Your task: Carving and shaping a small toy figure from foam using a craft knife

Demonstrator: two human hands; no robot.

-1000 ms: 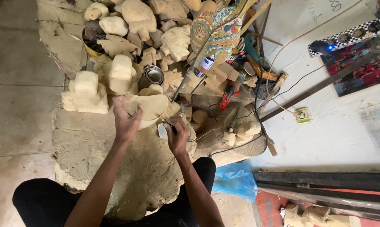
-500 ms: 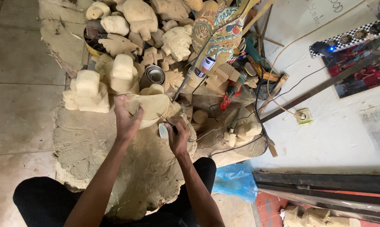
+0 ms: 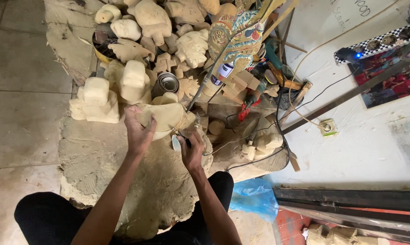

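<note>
two bare hands work at the middle of the head view, over a dusty sackcloth mat (image 3: 105, 163) spread on the tiled floor (image 3: 19, 113). the left hand (image 3: 138, 131) is clasped around the near edge of a pale, rounded wooden carving (image 3: 165, 117), fingers wrapped over its side, the piece tilted up off the mat. the right hand (image 3: 191, 149) is clenched on a small carving tool (image 3: 181, 135) – its tip touches the lower right edge of the carving, just beside the left hand. behind the carving lies a heap of unpainted wooden blanks (image 3: 137, 81), blocky and knobbed, some stacked on each other. a roll of metal tape (image 3: 168, 81) sits among them. further back a painted, patterned figure (image 3: 236, 38) leans upright on sticks. cables (image 3: 300, 81) trail along the white wall to a socket (image 3: 327, 128) – well apart from the hands. a blue plastic bag (image 3: 254, 197) lies beside the person's right knee.
</note>
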